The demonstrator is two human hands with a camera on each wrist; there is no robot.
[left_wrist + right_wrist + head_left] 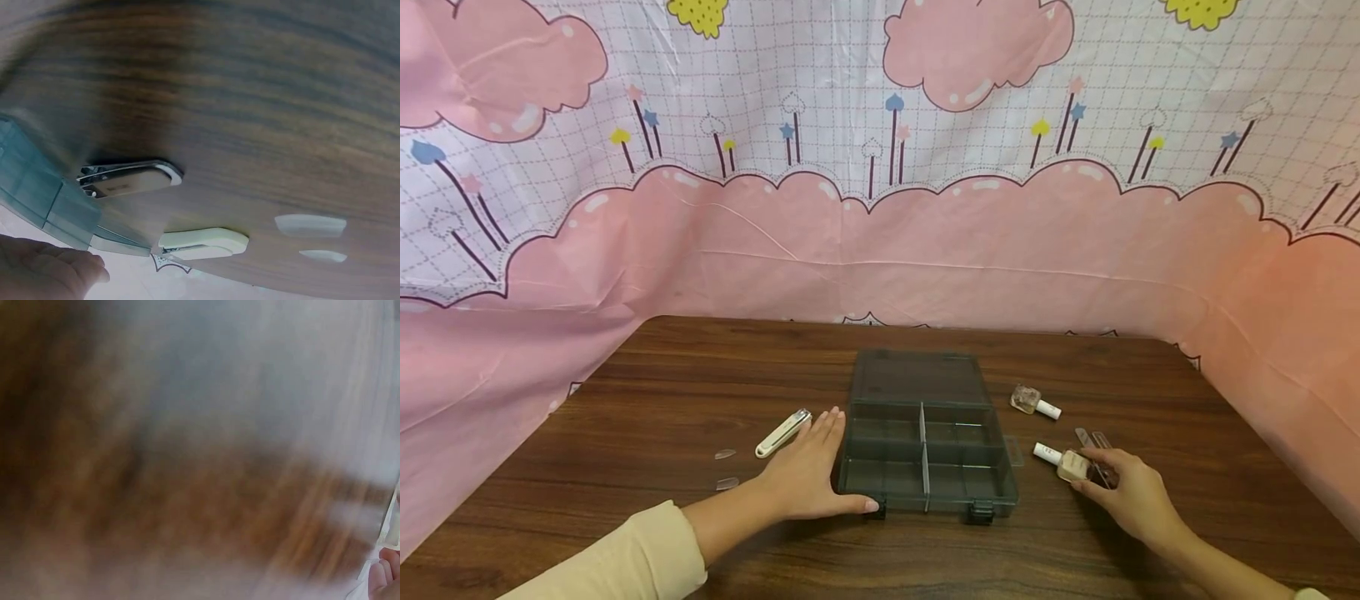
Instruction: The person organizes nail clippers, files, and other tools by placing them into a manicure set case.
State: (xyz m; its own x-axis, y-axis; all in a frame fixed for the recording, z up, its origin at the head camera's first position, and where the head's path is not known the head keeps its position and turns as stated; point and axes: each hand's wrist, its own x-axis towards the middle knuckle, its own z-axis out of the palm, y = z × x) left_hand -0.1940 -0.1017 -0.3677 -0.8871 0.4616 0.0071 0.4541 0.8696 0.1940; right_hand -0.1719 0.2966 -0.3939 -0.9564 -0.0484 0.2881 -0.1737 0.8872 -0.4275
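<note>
A dark, see-through compartment box (925,450) lies with its lid (917,377) folded back, and no items show in its compartments. My left hand (805,471) rests along its left side, fingers spread and thumb at the front latch. Just left of this hand is a white nail clipper (781,434); a second nail clipper (128,180), with a beige face, shows in the left wrist view but is hidden from the head camera. On the right, my right hand (1131,492) pinches a cream nail polish bottle (1073,467) between thumb and fingers, its white cap pointing left.
Behind the right hand lies another nail polish bottle (1026,399) with dark flecks and a white cap. Clear flat strips (1084,438) lie beside my right fingers, partly covered. Two clear nail tips (727,483) are at the left. A patterned curtain (970,233) encloses the wooden table.
</note>
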